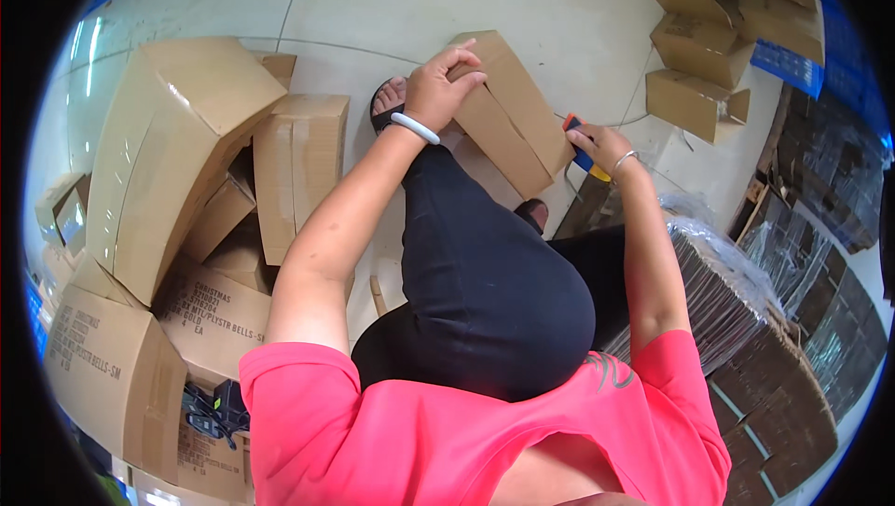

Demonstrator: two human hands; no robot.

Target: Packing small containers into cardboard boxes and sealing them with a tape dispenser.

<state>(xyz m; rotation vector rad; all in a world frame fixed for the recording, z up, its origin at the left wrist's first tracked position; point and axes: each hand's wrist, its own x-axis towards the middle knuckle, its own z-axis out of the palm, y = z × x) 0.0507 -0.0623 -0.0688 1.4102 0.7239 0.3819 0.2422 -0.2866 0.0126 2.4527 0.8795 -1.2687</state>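
Observation:
A long brown cardboard box (508, 110) lies slantwise on the floor in front of me, a seam running along its top. My left hand (446, 86) is over its left edge, thumb and fingers apart and slightly curled, with nothing seen between them. Whether the fingertips touch the cardboard I cannot tell. Closed at the box's right end, my right hand (604, 149) grips a red, blue and yellow hand tool (582, 159). Its front end is against or very close to the box. The fingers cover much of this tool, so its kind stays unclear.
Brown cartons (177, 152) are piled on my left, with a black device and cables (219, 408) among them. Open cartons (699, 40) stack at the far right. Plastic-wrapped flat cardboard (736, 291) stands by my right side. My sandalled foot (389, 100) is beside the box.

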